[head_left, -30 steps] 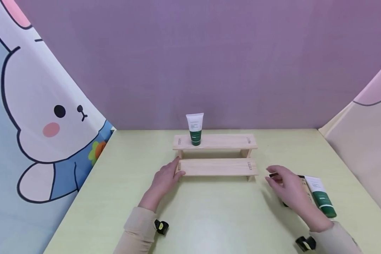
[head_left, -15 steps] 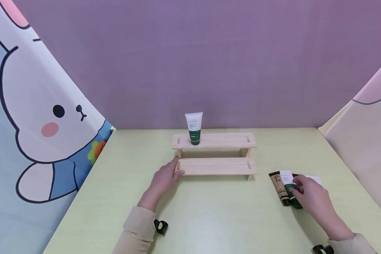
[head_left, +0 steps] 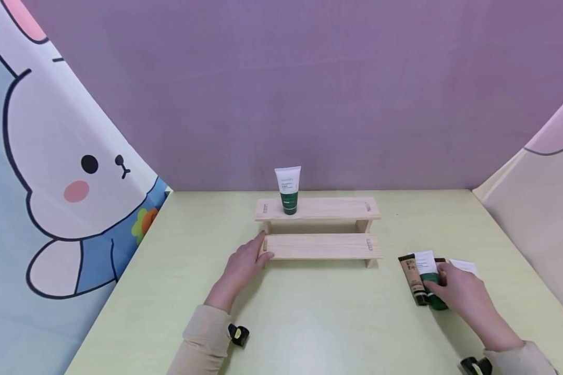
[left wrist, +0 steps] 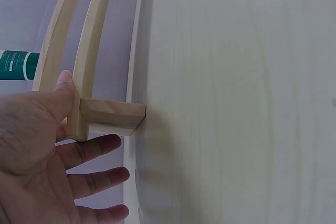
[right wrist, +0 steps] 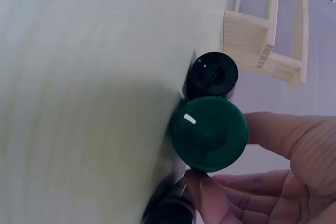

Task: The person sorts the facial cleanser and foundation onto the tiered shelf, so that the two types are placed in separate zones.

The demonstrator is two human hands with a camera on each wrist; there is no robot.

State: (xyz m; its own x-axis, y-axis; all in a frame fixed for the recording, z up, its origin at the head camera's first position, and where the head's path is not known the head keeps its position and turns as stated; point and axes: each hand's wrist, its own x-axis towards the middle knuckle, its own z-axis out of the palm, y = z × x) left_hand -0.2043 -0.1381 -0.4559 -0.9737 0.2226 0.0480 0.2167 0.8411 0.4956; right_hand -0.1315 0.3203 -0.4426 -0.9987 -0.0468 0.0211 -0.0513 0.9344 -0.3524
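Green up front: the right hand (head_left: 464, 294) has a green-and-white tube (head_left: 426, 263) pinched, thumb one side, finger the other, and that tube lies on the surface (head_left: 309, 317) in a tight row. Close quarters here! The tan tube (head_left: 413, 279) seems to touch it on the left, a black-capped tube (right wrist: 170, 211) sits just beyond the finger, and a white-ended tube (head_left: 465, 266) is half hidden by the hand. I'd worry about a snag: with that finger wedged in, any lift could drag or roll a neighbour. The smooth round end could slip, too, if the pinch is light. Over at the wooden stand (head_left: 363, 226), the left hand (head_left: 244, 265) grips the lower step (head_left: 321, 246) by its left end, thumb and forefinger, other fingers spread. A hard shove there might jolt everything, and the upright tube (head_left: 288, 190), balanced cap-down on the upper step (head_left: 338, 207), looks likeliest to topple.
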